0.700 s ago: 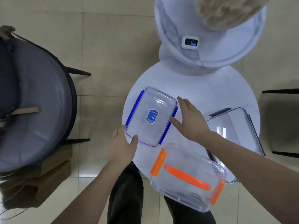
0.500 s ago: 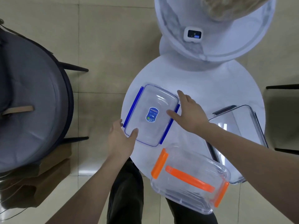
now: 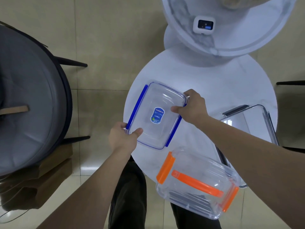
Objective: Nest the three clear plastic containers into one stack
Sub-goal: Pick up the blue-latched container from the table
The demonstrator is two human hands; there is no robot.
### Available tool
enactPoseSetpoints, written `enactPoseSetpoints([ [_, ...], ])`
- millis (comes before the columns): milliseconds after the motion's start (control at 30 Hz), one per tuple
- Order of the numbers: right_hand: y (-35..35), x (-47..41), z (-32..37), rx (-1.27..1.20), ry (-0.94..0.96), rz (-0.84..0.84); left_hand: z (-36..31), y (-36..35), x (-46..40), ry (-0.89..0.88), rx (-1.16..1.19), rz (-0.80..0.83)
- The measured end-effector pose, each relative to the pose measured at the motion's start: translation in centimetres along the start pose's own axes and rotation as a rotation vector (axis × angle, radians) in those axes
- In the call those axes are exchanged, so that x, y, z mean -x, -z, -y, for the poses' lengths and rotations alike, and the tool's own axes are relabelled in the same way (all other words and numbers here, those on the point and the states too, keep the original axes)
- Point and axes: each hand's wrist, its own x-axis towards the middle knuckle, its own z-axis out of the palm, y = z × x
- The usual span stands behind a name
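A clear container with blue clips (image 3: 156, 103) and a blue label lies on the left part of the round white table (image 3: 214, 83). My left hand (image 3: 123, 139) grips its near left corner, thumb on top. My right hand (image 3: 192, 108) grips its far right edge, fingers curled over the rim. A clear container with orange clips (image 3: 196, 187) sits at the table's near edge, partly overhanging it. A third clear container with dark grey clips (image 3: 252, 123) lies on the right, partly hidden behind my right forearm.
A taller round white table (image 3: 234, 30) with a small white device (image 3: 203, 25) overlaps the far side. A grey cushioned chair (image 3: 28, 100) stands to the left, a dark chair (image 3: 292, 113) to the right. My legs are below the table edge.
My right hand went from lying flat and open beside the blue-clipped container to gripping its right edge. My left hand closed tighter on the near left corner.
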Motion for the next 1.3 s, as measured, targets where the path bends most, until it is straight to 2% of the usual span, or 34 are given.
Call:
enactPoseSetpoints([
  [133, 0.1, -0.3, 0.6, -0.056, -0.07, 0.013, -0.2, 0.0, -0.3, -0.005, -0.018, 0.015],
  [567, -0.8, 0.1, 0.6, -0.11, -0.09, -0.046, -0.4, 0.0, -0.4, -0.02, -0.052, 0.037],
  [867, -1.0, 0.4, 0.5, -0.159, -0.074, -0.057, 0.2, -0.2, -0.6, 0.008, 0.105, 0.053],
  [1133, -1.8, 0.8, -0.3, -0.22, 0.018, -0.101, 1.1, -0.4, -0.2, 0.062, 0.327, 0.125],
  [1300, -1.9, 1.0, -0.4, -0.21, 0.063, -0.126, 1.1, -0.4, -0.2, 0.064, 0.378, 0.148],
])
